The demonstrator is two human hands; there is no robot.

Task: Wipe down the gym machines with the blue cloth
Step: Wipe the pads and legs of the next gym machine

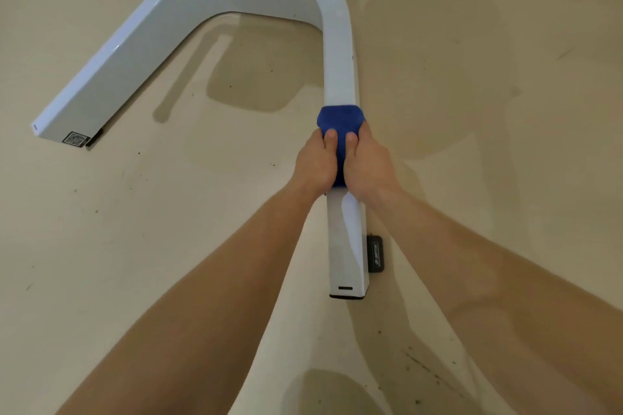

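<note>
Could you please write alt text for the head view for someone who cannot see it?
The left hand and right hand grip a blue cloth wrapped over one leg of a white U-shaped machine base on a beige floor.

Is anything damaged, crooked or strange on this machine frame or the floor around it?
Nothing looks damaged or crooked. The left hand and right hand grip the blue cloth around one leg of the white frame. The floor alone stands out: dark specks and scuffs, most at the lower right.

Smooth beige floor (101, 246) fills the whole frame. Soft, darker shadows (263, 77) lie across the upper middle and right. Small dark specks (421, 364) scatter toward the lower right.
</note>
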